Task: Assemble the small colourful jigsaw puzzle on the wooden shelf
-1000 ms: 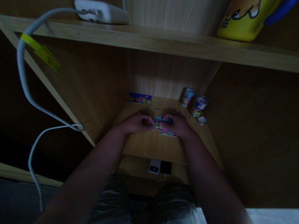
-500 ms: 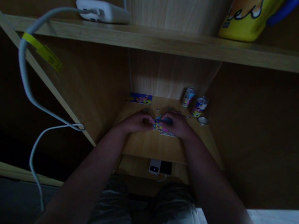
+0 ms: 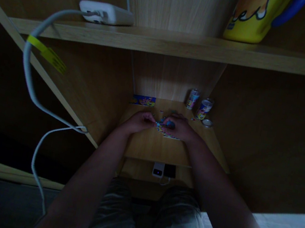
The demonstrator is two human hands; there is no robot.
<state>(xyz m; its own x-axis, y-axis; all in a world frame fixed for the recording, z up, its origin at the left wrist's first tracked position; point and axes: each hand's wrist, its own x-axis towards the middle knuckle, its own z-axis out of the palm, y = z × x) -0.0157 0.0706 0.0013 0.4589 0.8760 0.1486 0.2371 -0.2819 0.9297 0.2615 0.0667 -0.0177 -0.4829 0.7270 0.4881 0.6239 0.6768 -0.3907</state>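
A small colourful jigsaw puzzle (image 3: 167,131) lies partly assembled on the low wooden surface (image 3: 158,148) in a dim alcove. My left hand (image 3: 138,121) rests at its left edge, fingers curled in a pinch on a small puzzle piece. My right hand (image 3: 181,127) sits at its right edge, fingers bent over a small dark bluish piece. Both hands touch the puzzle and nearly meet above it. Loose pieces (image 3: 161,111) lie just behind.
Two small printed cans (image 3: 198,104) and a round lid (image 3: 207,122) stand at the back right. A colourful picture card (image 3: 143,100) lies back left. A white adapter (image 3: 107,13) with cable (image 3: 29,76) and a yellow mug (image 3: 254,14) sit on the upper shelf. A small white device (image 3: 158,169) lies below.
My left hand has lifted slightly and drawn its fingers into a tighter pinch; my right hand has shifted a little left over the puzzle. The view has barely moved.
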